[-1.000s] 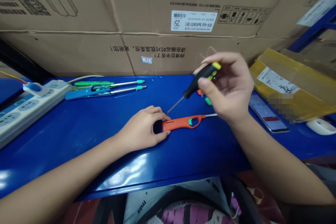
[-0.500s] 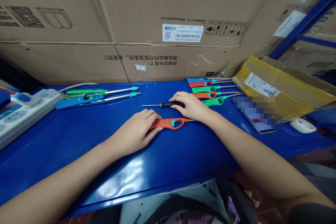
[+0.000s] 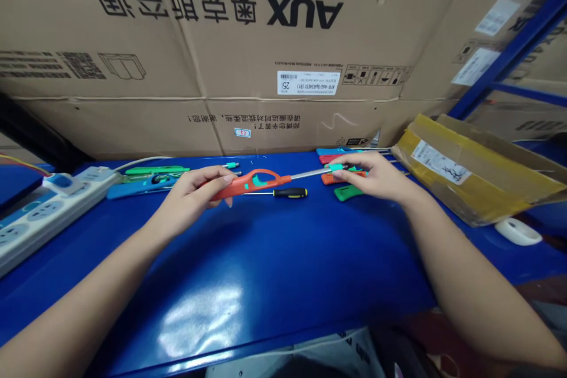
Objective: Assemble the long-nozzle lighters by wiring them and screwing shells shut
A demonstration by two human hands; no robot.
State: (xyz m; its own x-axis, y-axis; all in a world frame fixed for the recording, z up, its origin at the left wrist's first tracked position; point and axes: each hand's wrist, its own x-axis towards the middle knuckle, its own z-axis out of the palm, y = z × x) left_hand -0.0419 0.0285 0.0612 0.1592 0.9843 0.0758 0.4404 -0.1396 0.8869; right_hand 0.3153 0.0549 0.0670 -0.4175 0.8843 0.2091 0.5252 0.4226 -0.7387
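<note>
An orange gas lighter (image 3: 230,188) with a long metal tube is held up above the blue table, tilted slightly. My left hand (image 3: 188,194) is closed round the butt of its handle. At the other end, the fingers of my right hand (image 3: 378,174) pinch the tube's tip by the green collar (image 3: 336,168). A black and yellow screwdriver (image 3: 290,193) lies on the table just behind the lighter, its shaft partly hidden. Behind my right hand lie several more lighters, among them a blue one (image 3: 330,152) and a green one (image 3: 348,192), partly covered by the hand.
At the left, a green lighter (image 3: 155,170) and a blue lighter (image 3: 133,188) lie beside a white power strip (image 3: 44,212). An open cardboard box with yellow tape (image 3: 482,171) and a white computer mouse (image 3: 517,231) are at the right. A large carton (image 3: 248,71) stands behind the blue table (image 3: 283,271).
Both hands have lifted the orange lighter off the table. My right hand has let go of the screwdriver and moved right to the lighter's tip. The view has tilted up slightly.
</note>
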